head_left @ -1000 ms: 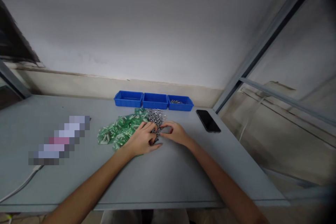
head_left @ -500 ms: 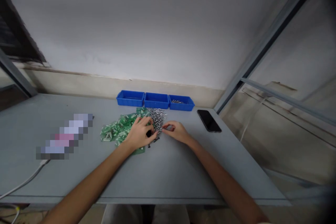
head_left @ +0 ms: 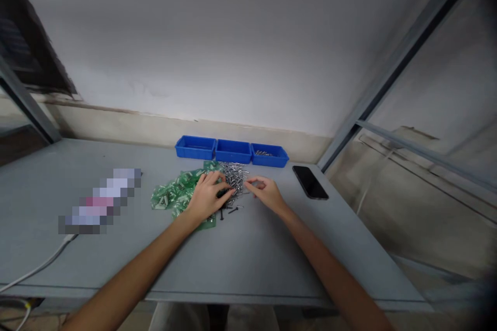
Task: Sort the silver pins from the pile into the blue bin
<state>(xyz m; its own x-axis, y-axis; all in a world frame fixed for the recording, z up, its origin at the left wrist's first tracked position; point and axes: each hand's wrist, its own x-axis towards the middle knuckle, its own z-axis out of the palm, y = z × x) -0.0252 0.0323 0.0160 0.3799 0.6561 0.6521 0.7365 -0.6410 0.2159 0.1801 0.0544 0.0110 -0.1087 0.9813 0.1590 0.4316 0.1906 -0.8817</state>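
In the head view, three blue trays stand side by side in a row on the table (head_left: 252, 253), beyond the fingers of both hands and against the foot of the wall (head_left: 272, 134). The left tray (head_left: 195, 148) and the middle tray (head_left: 233, 151) show their bare blue insides; the right tray (head_left: 269, 155), beyond the right hand's fingers, holds a small loose heap of slim silvery pieces (head_left: 263, 153). Green see-through bags (head_left: 171, 194) lie bunched to the left of the left fingers and partly under the left hand (head_left: 207, 197), with short, pale, shiny pieces visible inside them. The pile of metal screws (head_left: 235, 173) lies on the table between the two hands and just beyond the fingers: thin, silvery and glossy, they point every way and overlap, some stray ones at the edges. Nearer than the left fingertips lie a few dark screws (head_left: 233, 210), long and slender, apart from one another. The left fingers are bent and parted, the thumb standing off from the forefinger, at the near left edge of the pile. The right hand (head_left: 268, 195) has its thumb and forefinger curved toward each other at the pile's right edge; whether they grip a piece cannot be told. A black phone (head_left: 310, 182) lies well to the right of the right fingers.
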